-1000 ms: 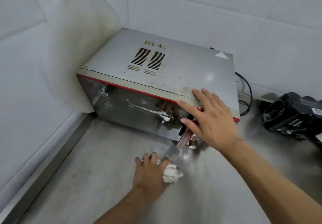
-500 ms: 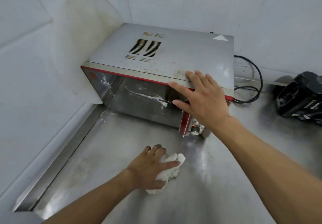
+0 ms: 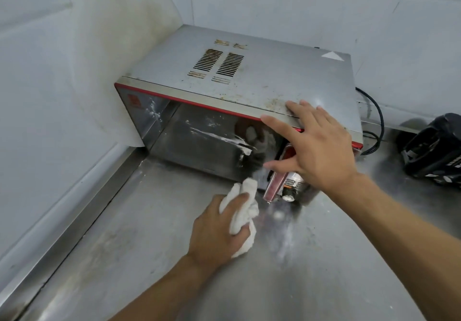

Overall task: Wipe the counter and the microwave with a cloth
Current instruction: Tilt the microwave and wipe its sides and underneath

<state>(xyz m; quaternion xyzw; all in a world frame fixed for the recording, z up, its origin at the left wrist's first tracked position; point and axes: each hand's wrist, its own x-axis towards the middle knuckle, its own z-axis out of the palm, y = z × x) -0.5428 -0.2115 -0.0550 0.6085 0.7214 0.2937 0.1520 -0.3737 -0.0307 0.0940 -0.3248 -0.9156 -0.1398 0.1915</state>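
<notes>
**Cloth and microwave during wiping.** The cloth (image 3: 243,211), white and bunched into a wad, is gripped in the left hand (image 3: 214,233), whose fingers curl round it. Its underside is pressed to the steel surface (image 3: 139,246) just in front of the microwave (image 3: 262,78). Its upper tip reaches the lower edge of the door; contact cannot be confirmed. The cloth looks soft, light and limp, so it should fold to any shape. A grip round the whole wad, as here, would keep a pad underneath.

The right hand (image 3: 316,151), beyond and to the right of the left, lies open and holds nothing. Its fingers are spread straight over the microwave's front top edge, with the thumb across the door beside the red handle (image 3: 275,183). It probably steadies the casing, which looks rigid and heavy yet might slide on smooth steel.

White smears cross the door ahead of the left hand. Brown specks dot the top near the right fingertips.

The only enclosure is the oven cavity. The door is closed and reflective, so its contents cannot be told.

Left of both hands a round pale board (image 3: 119,33) leans on the tiled wall. Right of the right hand lie a black cord (image 3: 376,121) and a black appliance (image 3: 434,151).
</notes>
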